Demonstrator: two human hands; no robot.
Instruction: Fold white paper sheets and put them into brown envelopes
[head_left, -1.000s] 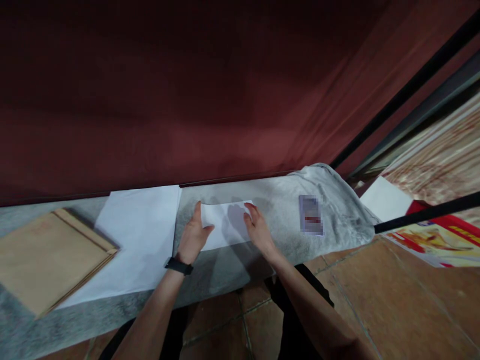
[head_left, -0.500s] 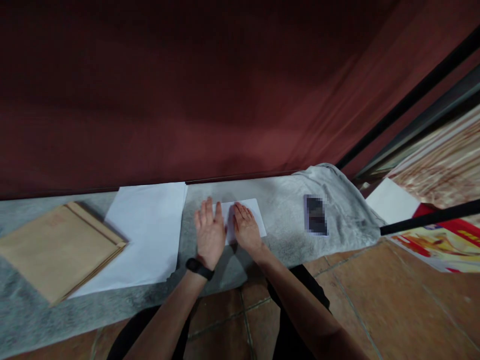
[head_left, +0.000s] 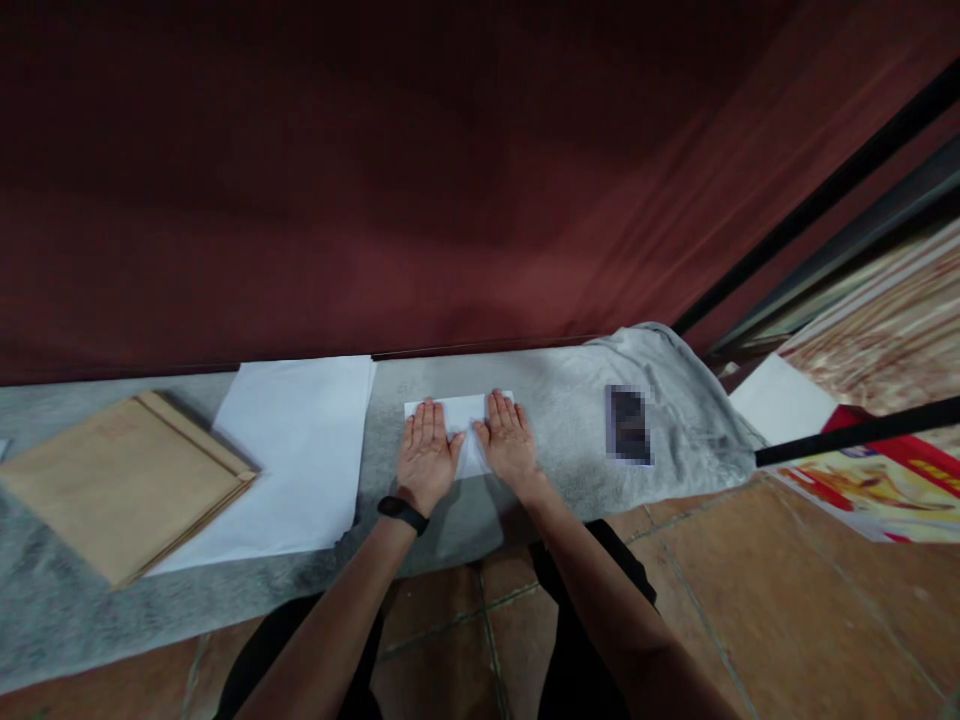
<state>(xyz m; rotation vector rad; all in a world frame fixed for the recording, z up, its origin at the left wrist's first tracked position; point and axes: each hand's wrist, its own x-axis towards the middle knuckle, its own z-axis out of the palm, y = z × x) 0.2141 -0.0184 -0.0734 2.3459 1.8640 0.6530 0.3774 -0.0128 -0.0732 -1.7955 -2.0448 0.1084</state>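
A small piece of white paper (head_left: 465, 408), apparently folded, lies flat on the grey cloth in front of me. On its left part my left hand (head_left: 429, 458) rests flat, palm down, with fingers stretched out and a black band on the wrist. My right hand (head_left: 511, 440) presses flat on the right part, fingers pointing away from me. Both thumbs point inward over the middle of the paper. The hands cover much of its left and right sides.
Left of my hands is a stack of large white sheets (head_left: 300, 450), partly under brown paper envelopes (head_left: 127, 480). A blurred-out phone-like object (head_left: 630, 425) lies to the right on the grey cloth (head_left: 562, 400). Dark bars and a red-yellow printed box (head_left: 885, 490) stand farther right.
My right hand has slid to the right and my left hand has shifted slightly, so the hands are farther apart. More of the paper's middle shows between them.
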